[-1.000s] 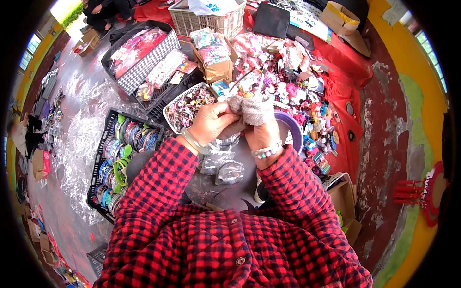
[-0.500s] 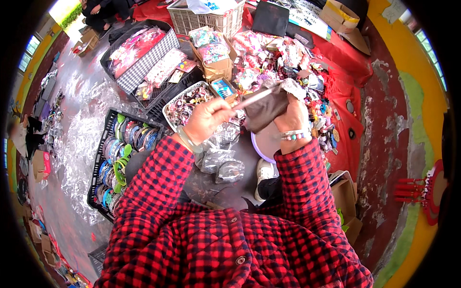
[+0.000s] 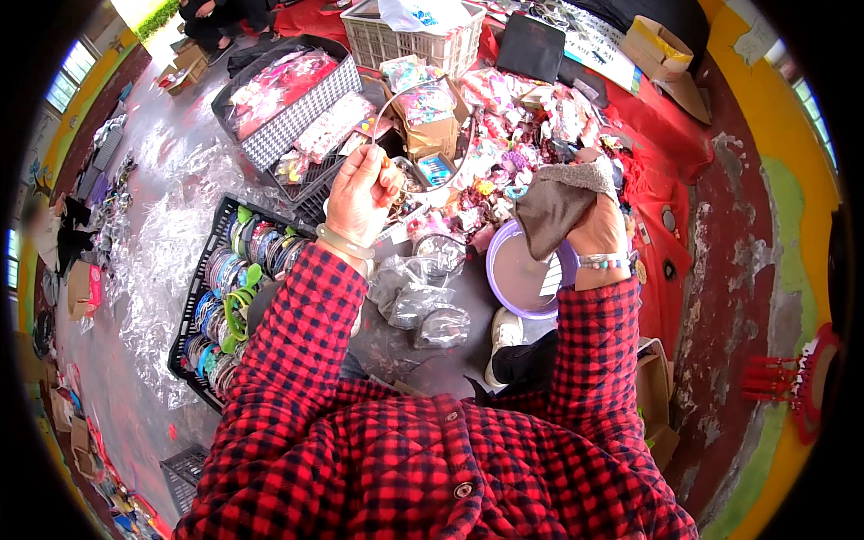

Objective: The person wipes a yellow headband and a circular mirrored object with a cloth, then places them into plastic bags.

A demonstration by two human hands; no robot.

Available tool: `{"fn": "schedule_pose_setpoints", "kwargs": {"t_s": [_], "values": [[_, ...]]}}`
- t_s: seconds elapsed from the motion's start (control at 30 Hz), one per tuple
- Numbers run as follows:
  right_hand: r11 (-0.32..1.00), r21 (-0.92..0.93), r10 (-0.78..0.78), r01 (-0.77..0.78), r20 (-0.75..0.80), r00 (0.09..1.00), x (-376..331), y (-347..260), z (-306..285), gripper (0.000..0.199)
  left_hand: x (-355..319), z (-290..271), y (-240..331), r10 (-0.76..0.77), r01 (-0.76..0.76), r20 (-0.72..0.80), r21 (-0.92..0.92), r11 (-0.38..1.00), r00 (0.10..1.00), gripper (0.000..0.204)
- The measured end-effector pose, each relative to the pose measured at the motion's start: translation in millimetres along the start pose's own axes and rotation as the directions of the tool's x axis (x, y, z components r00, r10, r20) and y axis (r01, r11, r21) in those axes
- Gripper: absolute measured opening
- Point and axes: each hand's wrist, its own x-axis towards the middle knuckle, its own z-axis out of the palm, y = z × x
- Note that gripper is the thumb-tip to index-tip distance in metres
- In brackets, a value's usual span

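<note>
My left hand (image 3: 363, 196) is closed in a pinch on one end of a thin, pale headband (image 3: 474, 126), whose hoop curves out in front of the boxes. Over to the right, my right hand (image 3: 601, 225) grips a grey-brown cloth (image 3: 556, 205) that hangs down from it. Below the cloth stands a purple basin (image 3: 494, 281) with murky water in it. The hands are apart, and the headband does not touch the cloth. Several clear plastic packets (image 3: 441, 328) lie on the floor between my arms.
A black crate (image 3: 191, 335) of colourful headbands stands at left. Ahead are a houndstooth box (image 3: 297, 112), a cardboard box (image 3: 436, 137) of packets and a grey crate (image 3: 414, 43). Small accessories (image 3: 517, 135) are heaped on red cloth (image 3: 661, 153). Plastic sheeting (image 3: 162, 270) covers floor at left.
My hands have moved apart. The headband, earlier against the cloth, has come away to the left with my left hand, while the cloth has moved right and uncovered more of the basin.
</note>
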Motion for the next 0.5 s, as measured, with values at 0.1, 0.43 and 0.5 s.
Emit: {"fn": "schedule_pose_setpoints", "kwargs": {"t_s": [0.1, 0.43, 0.5], "values": [[0.999, 0.018, 0.048, -0.049, 0.058, 0.997, -2, -4, 6, 0.028, -3, 3, 5, -0.089, 0.089, 0.016, -0.025, 0.996, 0.996, 0.022], [0.870, 0.405, 0.220, -0.281, 0.191, 0.957, -24, 24, 55, 0.033, -2, -2, -19, -0.373, 0.377, 0.062, -0.214, 0.901, 0.926, 0.018], [0.886, 0.330, 0.256, -0.327, 0.239, 0.937, -23, 38, 45, 0.028, -3, 1, -23, -0.441, 0.435, -0.003, -0.164, 0.885, 0.897, 0.018]]}}
